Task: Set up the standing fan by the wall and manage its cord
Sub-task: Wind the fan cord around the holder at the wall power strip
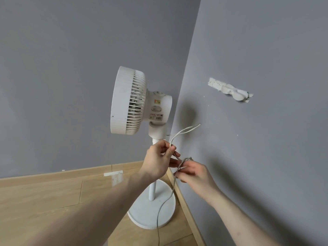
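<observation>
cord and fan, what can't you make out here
- Plug end of the cord: head view, the cord runs off the bottom edge.
- Bundle in the right hand: its fingers cover how it is wound.
- Fan labels: print too small to read.
- Fan front and blades: head view sees it side-on, the grille hides them.
- Left hand grip on the cord loop: partly hidden by its own fingers.

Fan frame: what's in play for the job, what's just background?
In play: standing fan, its cord, left hand and right hand both gripping the cord.
Background: tape strip on baseboard, white plaster patch on wall.
</observation>
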A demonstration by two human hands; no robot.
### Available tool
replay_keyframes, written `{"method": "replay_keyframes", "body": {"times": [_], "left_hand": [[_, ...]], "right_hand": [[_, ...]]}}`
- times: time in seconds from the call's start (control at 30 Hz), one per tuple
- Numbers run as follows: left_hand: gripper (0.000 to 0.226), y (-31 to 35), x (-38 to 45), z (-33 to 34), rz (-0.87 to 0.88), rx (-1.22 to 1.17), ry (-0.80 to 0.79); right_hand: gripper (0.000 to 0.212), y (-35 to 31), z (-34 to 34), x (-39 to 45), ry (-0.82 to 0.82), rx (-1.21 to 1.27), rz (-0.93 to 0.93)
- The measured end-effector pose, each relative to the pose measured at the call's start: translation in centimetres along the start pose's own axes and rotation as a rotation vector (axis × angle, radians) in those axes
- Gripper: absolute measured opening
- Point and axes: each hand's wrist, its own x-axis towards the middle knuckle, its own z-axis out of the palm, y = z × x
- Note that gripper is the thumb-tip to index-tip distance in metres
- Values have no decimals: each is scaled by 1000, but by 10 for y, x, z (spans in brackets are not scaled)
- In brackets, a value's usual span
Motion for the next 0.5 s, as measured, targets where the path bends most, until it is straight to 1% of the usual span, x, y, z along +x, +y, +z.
{"method": "replay_keyframes", "body": {"times": [0.13, 0.2, 0.33, 0.5], "left_hand": [[19, 1, 3, -6, 64, 134, 33], [20, 4, 5, -11, 86, 200, 75], [20, 7, 13, -25, 119, 264, 263], [22, 10, 24, -41, 129, 288, 451]], "right_hand": [[15, -1, -5, 0, -53, 115, 81], [15, 0, -13, 1, -64, 98, 107], [12, 13, -39, 4, -34, 12, 183], [10, 51, -67, 5, 37, -22, 314]]}}
